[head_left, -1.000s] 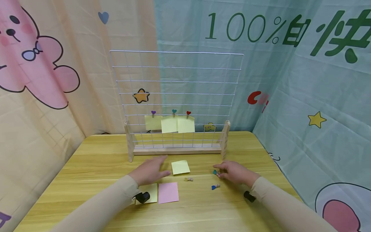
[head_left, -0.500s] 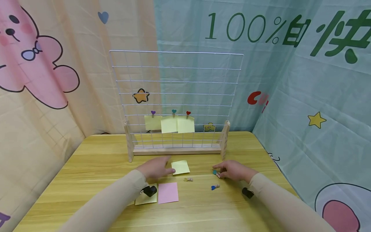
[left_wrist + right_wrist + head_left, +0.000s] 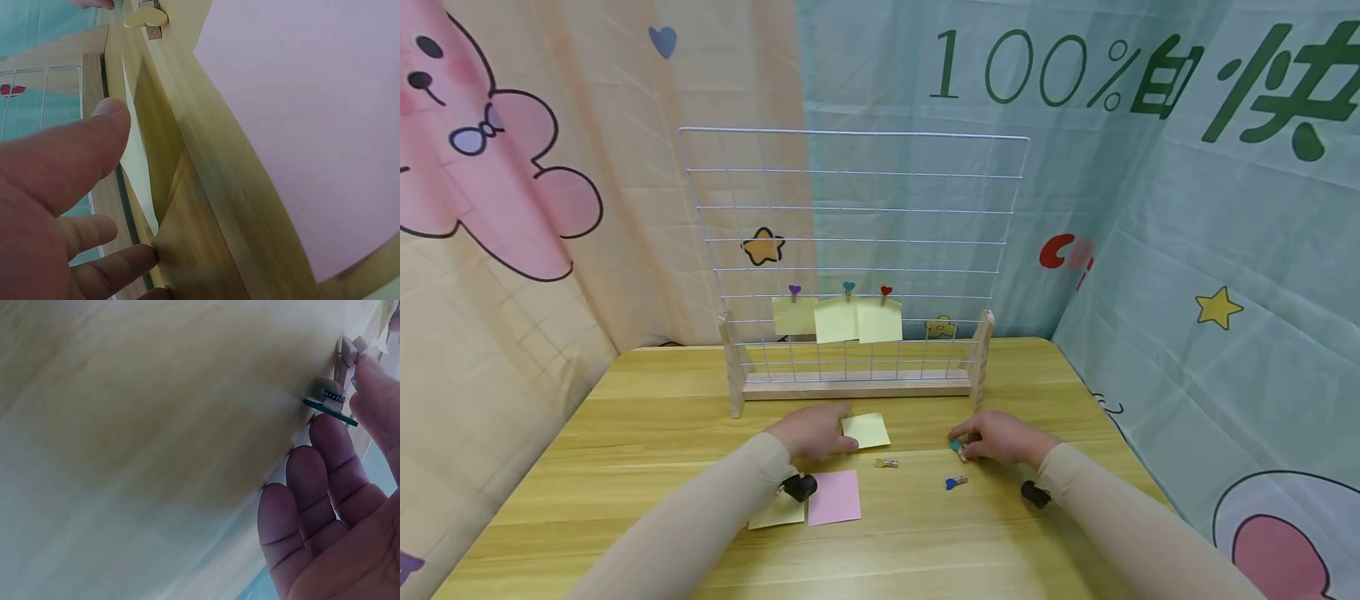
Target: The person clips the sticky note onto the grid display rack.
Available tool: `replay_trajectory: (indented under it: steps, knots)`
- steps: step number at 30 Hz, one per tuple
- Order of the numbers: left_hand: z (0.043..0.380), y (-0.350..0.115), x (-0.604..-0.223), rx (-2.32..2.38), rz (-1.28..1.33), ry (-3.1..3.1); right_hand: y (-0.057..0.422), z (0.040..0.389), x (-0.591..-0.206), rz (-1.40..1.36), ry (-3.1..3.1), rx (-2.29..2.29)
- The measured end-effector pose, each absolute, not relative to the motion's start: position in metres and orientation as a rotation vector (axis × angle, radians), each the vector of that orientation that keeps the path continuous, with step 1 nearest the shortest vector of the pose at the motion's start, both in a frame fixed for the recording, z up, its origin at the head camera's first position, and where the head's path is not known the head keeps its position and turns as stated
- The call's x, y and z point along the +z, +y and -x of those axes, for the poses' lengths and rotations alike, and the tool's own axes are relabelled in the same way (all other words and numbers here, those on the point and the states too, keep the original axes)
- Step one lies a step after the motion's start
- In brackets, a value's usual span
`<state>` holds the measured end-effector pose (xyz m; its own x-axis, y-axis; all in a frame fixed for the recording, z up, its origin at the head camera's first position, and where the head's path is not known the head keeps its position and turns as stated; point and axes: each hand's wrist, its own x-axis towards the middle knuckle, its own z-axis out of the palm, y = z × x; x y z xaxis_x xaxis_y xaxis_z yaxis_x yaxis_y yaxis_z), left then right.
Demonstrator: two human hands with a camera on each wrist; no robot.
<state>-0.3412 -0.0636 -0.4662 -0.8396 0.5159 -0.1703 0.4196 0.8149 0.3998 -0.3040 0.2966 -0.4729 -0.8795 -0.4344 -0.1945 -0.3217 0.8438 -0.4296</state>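
Observation:
My left hand (image 3: 818, 431) is at the left edge of a yellow sticky note (image 3: 868, 431) lying in front of the rack. In the left wrist view, the thumb (image 3: 111, 122) reaches over the note (image 3: 139, 150), whose edge stands up off the wood; the fingers are spread and loosely bent. My right hand (image 3: 1003, 437) has thumb and fingers around a small wooden clothespin with a teal heart (image 3: 956, 446). The right wrist view shows the thumb (image 3: 375, 378) at the wooden end of the clothespin (image 3: 340, 369), the fingertips near its heart and against the table.
A white wire grid rack (image 3: 861, 387) on a wooden base stands behind, with three yellow notes (image 3: 837, 321) clipped on by heart clothespins. Nearer lie a yellow-heart clothespin (image 3: 887, 462), a blue-heart clothespin (image 3: 956, 482), a pink note (image 3: 834, 497) and another yellow note (image 3: 777, 512).
My left hand has moved right, up to the sticky note's left edge. My right fingers have curled in more around the teal clothespin, which has turned slightly.

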Motion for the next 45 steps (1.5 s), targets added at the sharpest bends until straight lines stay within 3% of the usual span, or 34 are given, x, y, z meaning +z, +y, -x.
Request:
replay_trajectory:
  steps: [45]
  knots:
    - [0.348, -0.062, -0.467, 0.465, -0.717, 2.747, 0.293, 0.310, -0.481, 0.664, 2.820, -0.501]
